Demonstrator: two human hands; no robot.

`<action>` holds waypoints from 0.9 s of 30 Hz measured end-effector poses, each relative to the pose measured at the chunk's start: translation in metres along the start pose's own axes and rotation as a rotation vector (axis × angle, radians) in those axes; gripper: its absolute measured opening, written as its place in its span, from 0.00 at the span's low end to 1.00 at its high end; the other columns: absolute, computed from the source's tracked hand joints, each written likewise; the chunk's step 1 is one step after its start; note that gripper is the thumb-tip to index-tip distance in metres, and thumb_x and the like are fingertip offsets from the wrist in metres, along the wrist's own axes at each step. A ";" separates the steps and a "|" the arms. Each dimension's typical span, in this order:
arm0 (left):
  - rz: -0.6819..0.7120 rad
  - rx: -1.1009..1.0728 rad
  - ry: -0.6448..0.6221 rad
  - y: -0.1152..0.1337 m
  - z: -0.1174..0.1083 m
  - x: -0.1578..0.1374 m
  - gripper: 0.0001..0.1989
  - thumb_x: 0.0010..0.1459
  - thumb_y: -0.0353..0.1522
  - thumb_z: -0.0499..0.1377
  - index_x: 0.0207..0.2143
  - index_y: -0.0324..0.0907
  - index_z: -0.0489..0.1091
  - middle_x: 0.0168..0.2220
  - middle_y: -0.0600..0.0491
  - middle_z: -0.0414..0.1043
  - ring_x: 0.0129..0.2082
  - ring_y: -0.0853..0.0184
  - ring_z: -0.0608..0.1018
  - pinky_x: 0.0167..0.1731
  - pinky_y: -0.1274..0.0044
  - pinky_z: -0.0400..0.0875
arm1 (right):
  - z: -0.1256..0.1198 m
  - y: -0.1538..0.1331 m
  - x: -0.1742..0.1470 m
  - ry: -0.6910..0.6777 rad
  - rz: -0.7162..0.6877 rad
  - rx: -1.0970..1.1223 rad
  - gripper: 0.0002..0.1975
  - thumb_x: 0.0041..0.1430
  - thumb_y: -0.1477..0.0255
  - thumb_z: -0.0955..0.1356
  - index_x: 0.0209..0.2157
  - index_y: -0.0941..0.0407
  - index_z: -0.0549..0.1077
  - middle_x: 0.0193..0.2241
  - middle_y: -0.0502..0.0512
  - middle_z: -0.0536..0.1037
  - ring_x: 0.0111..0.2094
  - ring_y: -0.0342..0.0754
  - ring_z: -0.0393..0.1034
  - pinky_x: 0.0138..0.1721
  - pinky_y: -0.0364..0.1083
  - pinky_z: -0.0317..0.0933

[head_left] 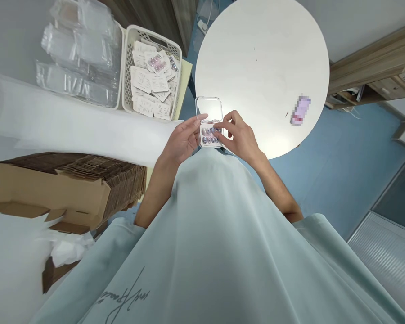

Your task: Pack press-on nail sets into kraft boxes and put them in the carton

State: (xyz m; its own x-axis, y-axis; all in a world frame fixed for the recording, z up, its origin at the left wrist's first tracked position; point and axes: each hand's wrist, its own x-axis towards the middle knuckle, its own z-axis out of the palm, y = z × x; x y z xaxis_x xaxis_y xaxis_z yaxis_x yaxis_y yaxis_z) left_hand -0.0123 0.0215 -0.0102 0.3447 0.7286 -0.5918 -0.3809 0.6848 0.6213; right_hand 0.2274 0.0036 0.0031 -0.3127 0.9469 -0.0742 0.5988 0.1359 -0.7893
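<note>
A small clear plastic case [201, 145] with its lid [209, 108] raised is at the near edge of the round table, just beyond my lap. Two rows of shiny purple press-on nails [209, 140] lie in its lower half. My left hand [184, 140] grips the case from the left, its thumb across the hinge side. From the right, my right hand [240, 137] reaches over the case, thumb and index finger pinched at the upper row of nails. Those fingertips partly hide the nails between them.
To the left, a white basket [124, 96] holds several printed cards with nails. Beside it is a bin of clear plastic packets [91, 49]. Flattened cardboard boxes [121, 180] stand nearer. A blurred purple item [301, 110] lies on the round white table [263, 58].
</note>
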 end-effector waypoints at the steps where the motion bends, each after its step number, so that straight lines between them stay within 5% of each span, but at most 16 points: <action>1: -0.001 -0.002 0.002 0.001 0.001 0.000 0.22 0.73 0.42 0.71 0.64 0.43 0.81 0.56 0.43 0.89 0.61 0.49 0.88 0.63 0.61 0.85 | 0.001 0.000 -0.001 0.004 0.004 0.006 0.20 0.80 0.45 0.68 0.58 0.42 0.81 0.55 0.57 0.75 0.45 0.53 0.76 0.41 0.51 0.77; 11: -0.018 -0.011 -0.045 0.005 0.005 -0.004 0.25 0.72 0.41 0.71 0.66 0.42 0.80 0.60 0.40 0.87 0.67 0.45 0.85 0.67 0.56 0.82 | -0.008 0.017 0.020 0.305 0.174 0.245 0.30 0.75 0.36 0.68 0.55 0.46 0.83 0.48 0.56 0.78 0.47 0.52 0.79 0.43 0.51 0.79; 17: -0.050 -0.006 -0.131 0.007 0.005 -0.010 0.25 0.71 0.41 0.72 0.65 0.41 0.80 0.62 0.38 0.86 0.68 0.43 0.84 0.66 0.55 0.82 | -0.004 0.036 0.036 0.209 0.253 0.404 0.36 0.72 0.31 0.67 0.49 0.49 0.83 0.44 0.54 0.81 0.42 0.49 0.79 0.36 0.47 0.75; 27: -0.085 -0.003 -0.116 0.002 0.003 -0.008 0.26 0.69 0.39 0.74 0.65 0.39 0.81 0.62 0.37 0.85 0.68 0.44 0.84 0.67 0.55 0.82 | -0.004 0.030 0.037 0.256 0.223 0.424 0.34 0.72 0.33 0.68 0.46 0.50 0.82 0.39 0.51 0.79 0.39 0.47 0.77 0.33 0.45 0.70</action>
State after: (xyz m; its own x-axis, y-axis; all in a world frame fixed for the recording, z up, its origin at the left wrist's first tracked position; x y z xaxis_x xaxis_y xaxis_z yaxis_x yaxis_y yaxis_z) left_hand -0.0139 0.0170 -0.0025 0.4729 0.6647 -0.5783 -0.3491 0.7440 0.5697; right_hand 0.2369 0.0437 -0.0213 0.0089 0.9873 -0.1585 0.2638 -0.1552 -0.9520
